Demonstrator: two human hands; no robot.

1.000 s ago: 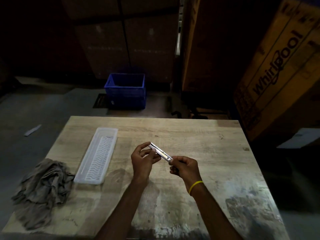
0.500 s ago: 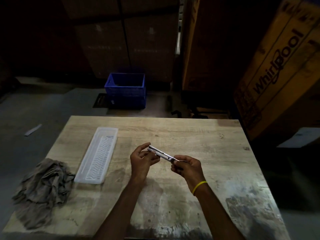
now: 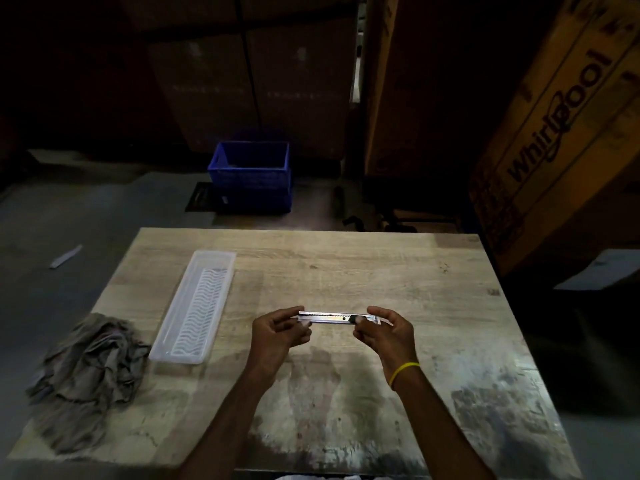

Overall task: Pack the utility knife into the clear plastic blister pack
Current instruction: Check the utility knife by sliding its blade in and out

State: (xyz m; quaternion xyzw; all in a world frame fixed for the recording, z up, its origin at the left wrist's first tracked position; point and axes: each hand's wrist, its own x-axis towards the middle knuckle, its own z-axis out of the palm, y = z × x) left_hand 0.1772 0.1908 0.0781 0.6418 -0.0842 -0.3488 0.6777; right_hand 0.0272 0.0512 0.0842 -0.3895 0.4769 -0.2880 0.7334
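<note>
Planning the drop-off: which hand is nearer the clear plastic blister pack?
Left. The left hand sits just right of the clear plastic blister pack; the right hand is farther right.

Both ends of the knife point(image 3: 329, 317) are buried in the fingers, and the tabletop's point(image 3: 363, 271) near edge runs out of frame.

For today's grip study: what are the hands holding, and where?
The utility knife, by its ends: left hand at one, right hand at the other.

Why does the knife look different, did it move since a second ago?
Yes. The utility knife was slanted, its far end pointing toward the blister pack. Now it lies level, side to side, parallel to the table's far edge, held by both hands.
</note>
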